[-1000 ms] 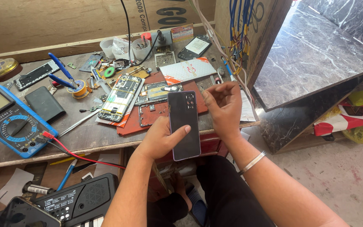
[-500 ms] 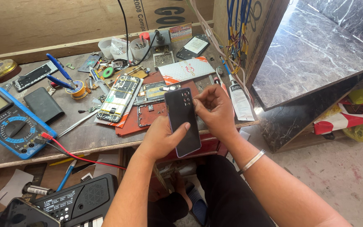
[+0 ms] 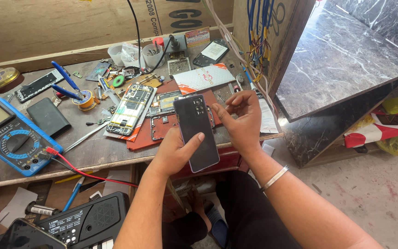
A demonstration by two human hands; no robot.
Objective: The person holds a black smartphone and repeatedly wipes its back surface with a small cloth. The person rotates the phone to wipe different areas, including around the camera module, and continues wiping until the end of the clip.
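My left hand (image 3: 173,152) grips a dark phone back cover (image 3: 196,131) from below, thumb lying across its lower face, camera cutouts at its upper end. My right hand (image 3: 241,121) sits against the cover's right edge, fingertips curled near its top right corner, a metal bangle (image 3: 274,178) on the wrist. Under the cover on the workbench (image 3: 93,150) lie a red mat (image 3: 140,140), an opened phone (image 3: 131,109) with its board exposed, and a metal phone frame (image 3: 162,125).
A blue multimeter (image 3: 6,135) with a red lead lies at the left. A black battery (image 3: 48,117), blue-handled pliers (image 3: 66,83), solder spool, plastic cups (image 3: 134,54) and small parts crowd the bench. A marble slab (image 3: 346,60) leans at right. A small keyboard (image 3: 81,226) sits below.
The cover has tilted and risen slightly, its top now leaning left. My right hand moved from the cover's top edge to its right side. My left thumb now lies across its face.
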